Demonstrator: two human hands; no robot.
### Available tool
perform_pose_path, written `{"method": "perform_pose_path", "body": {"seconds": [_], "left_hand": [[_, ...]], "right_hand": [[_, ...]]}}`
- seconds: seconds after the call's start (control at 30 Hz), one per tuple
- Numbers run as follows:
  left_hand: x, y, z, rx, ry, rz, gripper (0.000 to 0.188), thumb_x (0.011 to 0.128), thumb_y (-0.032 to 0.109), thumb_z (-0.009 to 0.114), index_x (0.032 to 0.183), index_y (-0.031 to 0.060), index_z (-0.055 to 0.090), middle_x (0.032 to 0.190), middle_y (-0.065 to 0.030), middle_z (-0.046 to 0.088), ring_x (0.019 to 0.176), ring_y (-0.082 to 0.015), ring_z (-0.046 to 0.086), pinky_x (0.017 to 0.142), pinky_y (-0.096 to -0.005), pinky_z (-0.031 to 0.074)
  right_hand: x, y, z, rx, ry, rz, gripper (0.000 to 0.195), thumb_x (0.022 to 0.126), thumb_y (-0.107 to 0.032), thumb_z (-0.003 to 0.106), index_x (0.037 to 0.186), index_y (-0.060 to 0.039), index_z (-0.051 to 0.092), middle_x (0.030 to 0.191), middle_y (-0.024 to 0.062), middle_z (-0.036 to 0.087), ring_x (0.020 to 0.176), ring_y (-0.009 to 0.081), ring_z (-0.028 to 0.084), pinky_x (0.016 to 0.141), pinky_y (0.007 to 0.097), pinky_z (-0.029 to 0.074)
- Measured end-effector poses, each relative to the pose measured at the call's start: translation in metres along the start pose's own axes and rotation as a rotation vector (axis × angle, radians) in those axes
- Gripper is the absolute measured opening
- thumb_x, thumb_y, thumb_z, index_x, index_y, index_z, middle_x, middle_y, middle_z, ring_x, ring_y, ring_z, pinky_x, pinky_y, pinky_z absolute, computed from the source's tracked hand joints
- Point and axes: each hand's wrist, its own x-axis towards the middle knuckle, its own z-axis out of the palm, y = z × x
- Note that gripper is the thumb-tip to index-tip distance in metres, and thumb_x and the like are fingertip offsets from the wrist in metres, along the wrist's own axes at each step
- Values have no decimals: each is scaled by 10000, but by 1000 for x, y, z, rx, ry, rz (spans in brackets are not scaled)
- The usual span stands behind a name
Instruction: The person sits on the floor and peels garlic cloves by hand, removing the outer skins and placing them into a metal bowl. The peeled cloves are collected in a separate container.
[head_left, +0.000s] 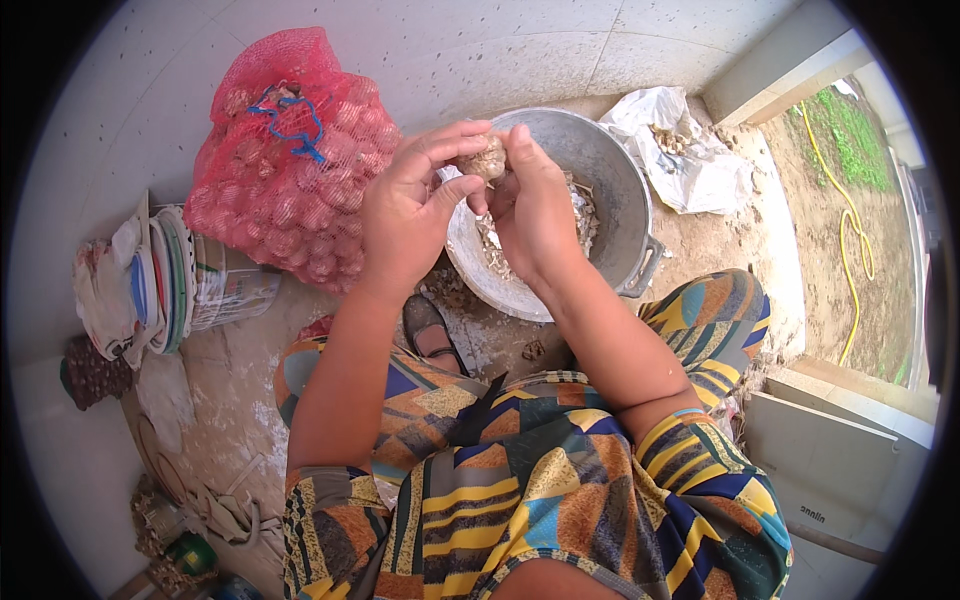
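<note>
A garlic bulb (484, 159) is held between my two hands, above a large round metal pot (609, 161). The fingers and thumb of my left hand (416, 202) grip it from the left. My right hand (536, 206) holds it from the right, with the thumb raised beside it. Inside the pot lie dry papery skins and bits (585, 214), partly hidden by my hands. Left of the pot stands a red mesh sack (292, 180) full of garlic bulbs, with a blue string (309, 139) near its top.
A white plastic sheet (694, 176) with garlic pieces (670, 140) lies right of the pot. At the left, a bucket (232, 289) lies on its side by stacked lids (174, 277). Behind the sack and pot rises a tiled wall (450, 52). A yellow hose (836, 191) lies outside.
</note>
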Motion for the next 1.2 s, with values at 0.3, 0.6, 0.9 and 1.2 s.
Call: {"method": "perform_pose_path", "body": {"seconds": [0.3, 0.6, 0.9, 1.2], "left_hand": [[-2, -3, 1, 271, 38, 103, 383, 773, -46, 768, 1138, -12, 659, 1178, -95, 612, 1035, -170, 621, 885, -299, 528], [-2, -1, -2, -39, 41, -60, 430, 798, -70, 741, 1204, -37, 606, 1269, -106, 549, 997, -158, 625, 855, -278, 546], [-5, 0, -1, 122, 31, 9, 480, 775, -106, 735, 1228, -14, 604, 1144, -76, 539, 980, -155, 628, 790, -259, 567], [-2, 3, 0, 103, 80, 63, 398, 759, -136, 721, 1130, -32, 623, 1248, -119, 589, 1056, -189, 634, 860, -296, 590]], "right_hand": [[7, 11, -10, -115, -14, -116, 200, 1005, -218, 575, 921, -37, 585, 788, 26, 579, 614, 84, 510, 512, 240, 420], [5, -4, 2, -278, -53, -101, 174, 984, -180, 603, 910, -24, 580, 797, 39, 583, 616, 89, 537, 514, 233, 449], [17, 0, -22, -22, -196, 80, 188, 977, -199, 620, 959, -12, 614, 820, 38, 602, 657, 111, 566, 565, 240, 463], [0, -1, 12, -349, -95, -66, 284, 1033, -287, 495, 972, -26, 589, 877, 72, 639, 678, 111, 567, 604, 260, 465]]}}
